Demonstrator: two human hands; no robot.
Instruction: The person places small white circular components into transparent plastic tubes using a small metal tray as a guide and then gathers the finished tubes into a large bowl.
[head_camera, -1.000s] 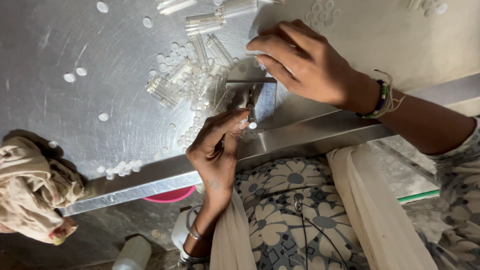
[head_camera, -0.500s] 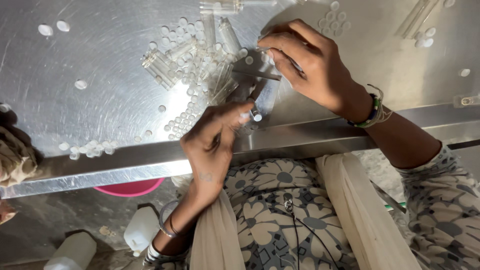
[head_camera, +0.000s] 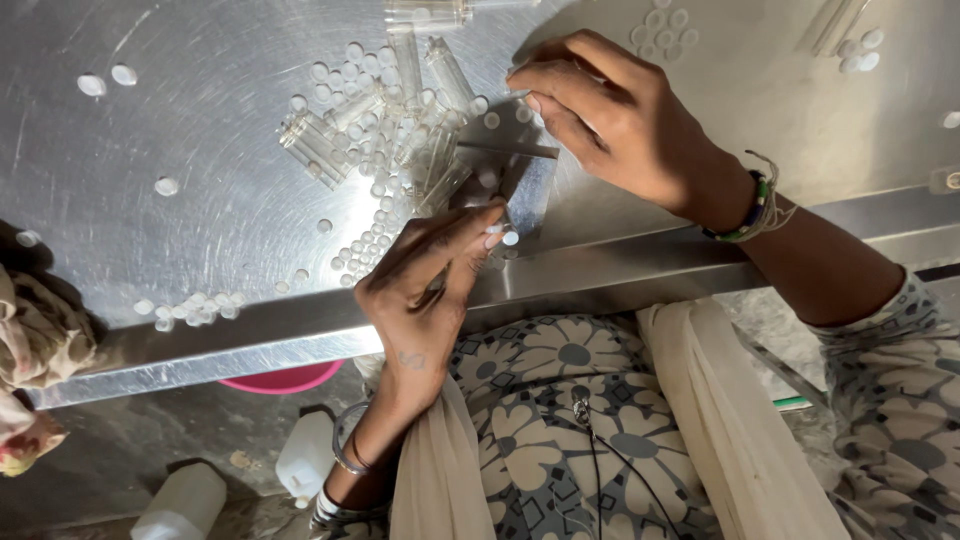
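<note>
On the steel table (head_camera: 200, 220), the left hand (head_camera: 425, 300) pinches a small white cap (head_camera: 497, 232) between closed fingertips; the right hand (head_camera: 620, 125) curls over the far clear tubes (head_camera: 400, 130), its hold hidden; both look light, slippery, brittle; best taken mid-body.

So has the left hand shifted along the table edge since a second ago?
No. The left hand still pinches at the same spot by the small metal block, just above the table edge; only the camera moved.
</note>
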